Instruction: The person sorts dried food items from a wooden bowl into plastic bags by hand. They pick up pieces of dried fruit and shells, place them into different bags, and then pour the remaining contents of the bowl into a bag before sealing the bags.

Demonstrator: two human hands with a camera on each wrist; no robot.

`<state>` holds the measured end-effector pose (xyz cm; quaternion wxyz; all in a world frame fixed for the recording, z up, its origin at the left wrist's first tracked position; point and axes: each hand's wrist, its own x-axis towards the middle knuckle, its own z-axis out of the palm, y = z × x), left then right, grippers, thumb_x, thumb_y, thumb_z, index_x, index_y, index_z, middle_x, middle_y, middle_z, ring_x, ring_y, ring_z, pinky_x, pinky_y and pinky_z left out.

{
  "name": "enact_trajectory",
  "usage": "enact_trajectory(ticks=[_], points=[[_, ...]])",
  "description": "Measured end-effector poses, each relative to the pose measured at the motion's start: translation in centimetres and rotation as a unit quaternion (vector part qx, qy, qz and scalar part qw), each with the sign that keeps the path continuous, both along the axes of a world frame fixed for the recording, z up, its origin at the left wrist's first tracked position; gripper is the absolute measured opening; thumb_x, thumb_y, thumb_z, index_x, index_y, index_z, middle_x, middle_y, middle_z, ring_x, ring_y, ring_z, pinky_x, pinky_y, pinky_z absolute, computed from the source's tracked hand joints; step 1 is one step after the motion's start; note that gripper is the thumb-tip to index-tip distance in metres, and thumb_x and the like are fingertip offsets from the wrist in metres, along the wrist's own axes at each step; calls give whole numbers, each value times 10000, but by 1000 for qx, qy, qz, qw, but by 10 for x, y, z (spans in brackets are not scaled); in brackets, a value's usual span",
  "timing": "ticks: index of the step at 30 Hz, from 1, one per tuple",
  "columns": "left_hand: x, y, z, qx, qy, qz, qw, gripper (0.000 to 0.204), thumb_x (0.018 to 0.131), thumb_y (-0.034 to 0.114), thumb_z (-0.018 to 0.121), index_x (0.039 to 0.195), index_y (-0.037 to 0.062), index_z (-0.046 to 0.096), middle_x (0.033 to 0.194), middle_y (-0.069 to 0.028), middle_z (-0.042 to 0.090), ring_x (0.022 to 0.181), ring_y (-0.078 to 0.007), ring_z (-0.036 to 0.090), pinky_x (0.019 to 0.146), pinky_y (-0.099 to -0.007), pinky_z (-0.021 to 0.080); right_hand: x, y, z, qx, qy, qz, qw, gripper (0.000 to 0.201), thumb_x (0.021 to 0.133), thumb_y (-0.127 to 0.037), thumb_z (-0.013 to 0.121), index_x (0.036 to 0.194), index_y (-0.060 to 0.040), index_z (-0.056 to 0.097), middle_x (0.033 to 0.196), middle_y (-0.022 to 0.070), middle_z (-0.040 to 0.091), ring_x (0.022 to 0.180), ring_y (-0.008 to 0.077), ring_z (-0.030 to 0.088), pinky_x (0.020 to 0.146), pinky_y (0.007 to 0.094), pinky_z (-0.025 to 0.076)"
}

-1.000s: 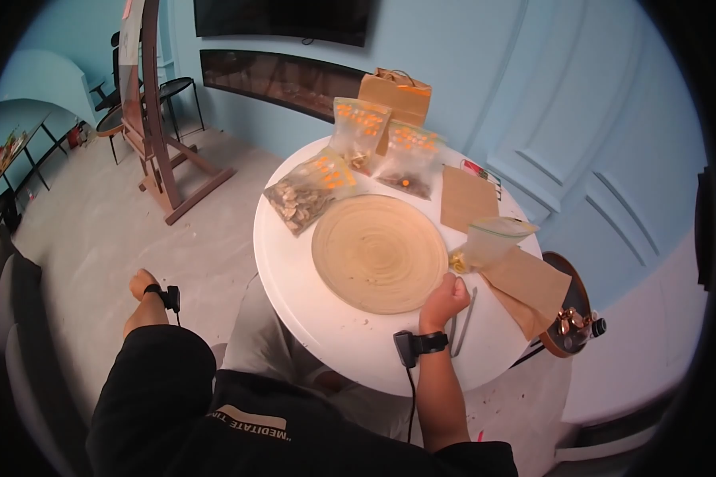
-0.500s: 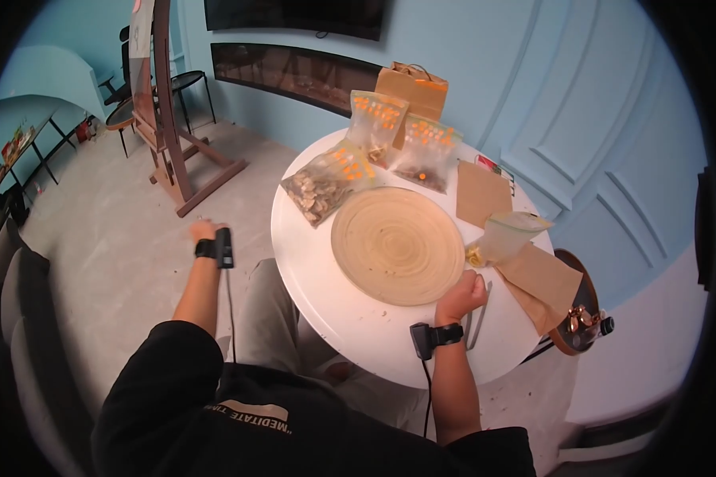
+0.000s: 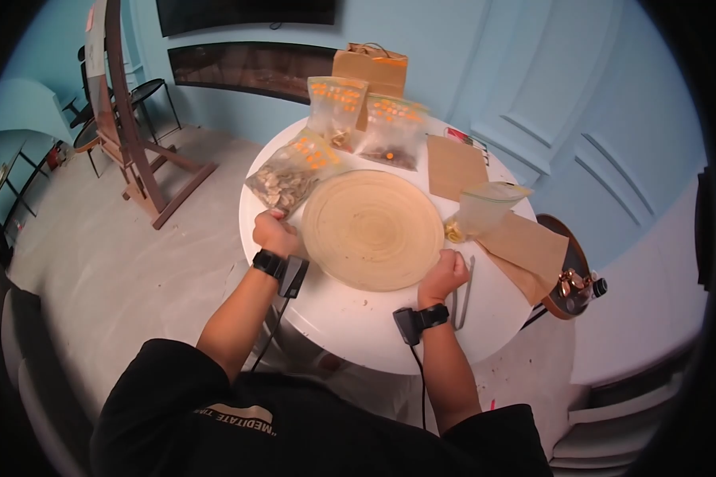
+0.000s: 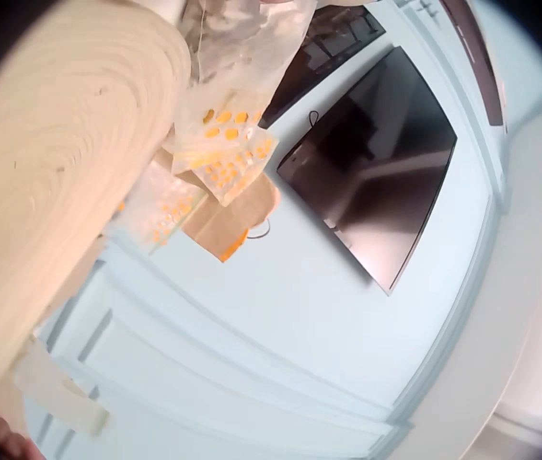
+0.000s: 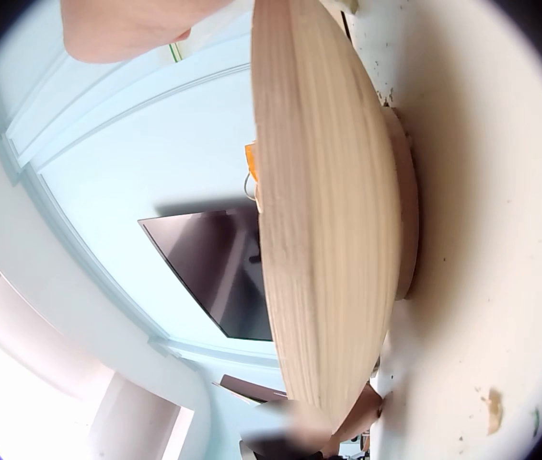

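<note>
A round wooden plate (image 3: 371, 230) with a ringed grain lies on the white table (image 3: 374, 338); the right wrist view shows its sloping side and foot. My left hand (image 3: 274, 233), fingers curled in, is at the plate's left, by the lower corner of a clear zip bag of brownish dried slices (image 3: 282, 181). At the plate's right edge rests my right hand (image 3: 444, 276), curled into a fist with nothing seen in it. Beside it lie slim grey tongs (image 3: 465, 298). Just beyond stands an opened zip bag (image 3: 489, 205) with yellow pieces at its bottom.
Two more orange-marked zip bags (image 3: 336, 111) (image 3: 393, 131) stand at the back, before a brown paper bag (image 3: 382, 73). Brown paper sheets (image 3: 457, 168) lie at the right. A side tray (image 3: 565, 296) holds copper-coloured items. Small crumbs dot the table's near side.
My left hand has swung in from beside the table, over the floor, to the plate's left side. The right hand stays curled at the plate's right edge.
</note>
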<state>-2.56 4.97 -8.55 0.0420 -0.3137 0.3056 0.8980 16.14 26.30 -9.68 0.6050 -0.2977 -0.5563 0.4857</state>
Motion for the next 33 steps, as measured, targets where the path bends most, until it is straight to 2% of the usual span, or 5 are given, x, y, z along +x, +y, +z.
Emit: enact_trajectory(ticks=[12,18,27,31,33], points=[[16,7,-22,-90,120,-60,987,132,828,21,524,723,94,490,568,35,345,428,-101,284,407,-292,202,1,4,-10,-26,-36,12,999,241,835,-23,561,622,38,464,606,-29,406,622,93,345,563,298,335],[18,2,-24,-89,153,-82,981,157,878,47,551,739,92,495,564,44,349,425,-90,294,397,-281,214,-5,1,-10,-15,-15,-4,1000,349,848,-13,542,614,-4,284,604,1,238,611,79,252,502,338,239],[8,-8,-33,-41,211,-184,959,281,960,110,606,748,175,434,587,66,326,456,-70,308,390,-252,233,-4,2,-20,-22,-16,10,1000,357,849,7,556,608,-33,297,594,-21,258,608,62,272,500,318,232],[10,-8,-28,-53,214,-199,955,200,992,136,588,834,156,466,584,64,302,455,-60,272,382,-236,213,-2,8,-22,20,-55,3,998,369,845,21,571,619,-35,285,599,-8,238,600,64,259,498,325,223],[13,-8,-27,-99,229,-225,942,68,1002,162,572,939,154,549,629,79,423,468,-38,348,390,-222,272,-1,3,-11,26,-71,3,997,375,846,16,576,624,-37,279,601,-9,231,598,64,254,499,327,220]])
